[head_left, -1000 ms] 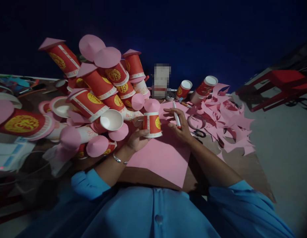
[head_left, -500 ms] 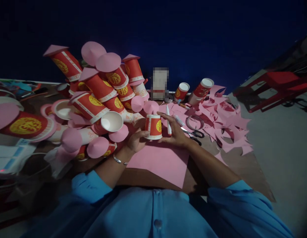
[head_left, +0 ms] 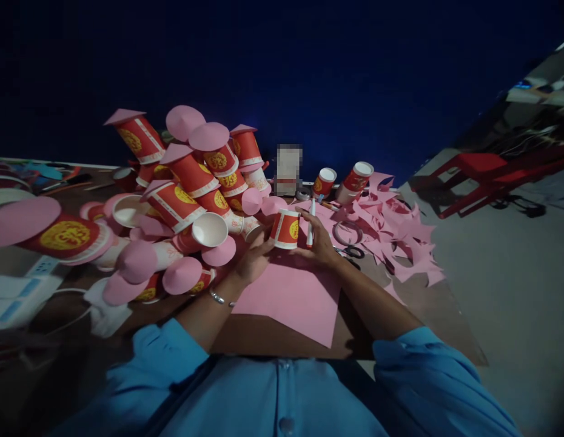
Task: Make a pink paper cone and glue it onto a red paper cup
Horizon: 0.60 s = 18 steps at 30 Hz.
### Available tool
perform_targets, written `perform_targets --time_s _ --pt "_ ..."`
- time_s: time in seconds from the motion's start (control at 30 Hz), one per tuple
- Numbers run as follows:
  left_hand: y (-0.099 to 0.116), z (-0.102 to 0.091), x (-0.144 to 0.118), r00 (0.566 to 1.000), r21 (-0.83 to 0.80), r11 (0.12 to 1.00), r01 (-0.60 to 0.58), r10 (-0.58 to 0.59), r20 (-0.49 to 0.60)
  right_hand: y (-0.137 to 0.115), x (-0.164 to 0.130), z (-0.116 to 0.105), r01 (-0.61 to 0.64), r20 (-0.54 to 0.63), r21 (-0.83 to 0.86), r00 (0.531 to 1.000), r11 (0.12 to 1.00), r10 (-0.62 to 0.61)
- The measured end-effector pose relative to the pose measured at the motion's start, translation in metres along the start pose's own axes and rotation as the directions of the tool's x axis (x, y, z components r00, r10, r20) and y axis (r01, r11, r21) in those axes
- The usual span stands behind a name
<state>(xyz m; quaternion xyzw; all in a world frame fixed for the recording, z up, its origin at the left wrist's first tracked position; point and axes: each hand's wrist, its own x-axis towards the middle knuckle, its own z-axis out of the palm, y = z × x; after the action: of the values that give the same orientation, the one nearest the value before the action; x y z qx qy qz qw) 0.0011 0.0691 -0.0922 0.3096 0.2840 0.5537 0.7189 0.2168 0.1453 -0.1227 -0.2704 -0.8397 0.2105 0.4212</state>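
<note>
Between my two hands is a red paper cup (head_left: 285, 229) with a gold emblem, held bottom-up above a pink paper sheet (head_left: 293, 303). My left hand (head_left: 255, 258) is closed on its left side, with the thumb along the lower edge. From the right, my right hand (head_left: 322, 241) grips it with a finger near the top and the thumb low. A white marker (head_left: 311, 223) with a red end stands upright against my right fingers, seemingly tucked in that hand. Scissors (head_left: 352, 252) and a roll of tape (head_left: 347, 233) lie just beyond my right hand.
Left of my hands is a pile of red cups (head_left: 191, 173) with pink cone tops (head_left: 209, 136). Pink paper scraps (head_left: 391, 224) spread over the table's right side. Two cup stacks (head_left: 355, 182) stand at the back. A red stool (head_left: 468, 173) is on the floor at right.
The camera view has shifted a little. The cup now leans slightly in my hands, its top tipped right. Both hands keep their hold on it.
</note>
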Motion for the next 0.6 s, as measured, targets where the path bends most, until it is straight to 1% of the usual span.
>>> perform_targets --time_s 0.1,0.17,0.33,0.47,0.53,0.6 --pt "-0.002 -0.001 -0.001 0.999 0.076 0.997 -0.035 0.033 0.021 -0.002 0.004 0.0 0.005 0.026 -0.034 1.0 0.999 -0.004" --pt "-0.002 -0.001 -0.001 0.998 0.087 0.994 -0.059 0.057 0.028 -0.006 0.008 -0.002 0.018 0.039 -0.052 0.999 0.998 -0.016" --pt "0.003 0.003 -0.003 0.995 0.017 0.997 -0.073 0.071 0.064 -0.02 0.013 -0.012 0.043 0.083 -0.037 0.996 0.998 -0.04" --pt "0.006 0.004 -0.005 0.995 -0.049 0.998 -0.039 0.043 0.091 -0.031 0.004 -0.016 0.028 0.051 -0.002 0.998 1.0 -0.027" --pt "0.007 0.003 -0.006 0.996 -0.068 0.998 0.002 0.004 0.089 -0.037 -0.004 -0.015 -0.001 0.023 0.014 1.0 1.0 0.001" --pt "0.007 0.002 -0.007 0.993 -0.071 0.996 0.051 -0.043 0.111 -0.043 -0.011 -0.015 -0.041 -0.019 0.042 0.999 0.998 0.041"
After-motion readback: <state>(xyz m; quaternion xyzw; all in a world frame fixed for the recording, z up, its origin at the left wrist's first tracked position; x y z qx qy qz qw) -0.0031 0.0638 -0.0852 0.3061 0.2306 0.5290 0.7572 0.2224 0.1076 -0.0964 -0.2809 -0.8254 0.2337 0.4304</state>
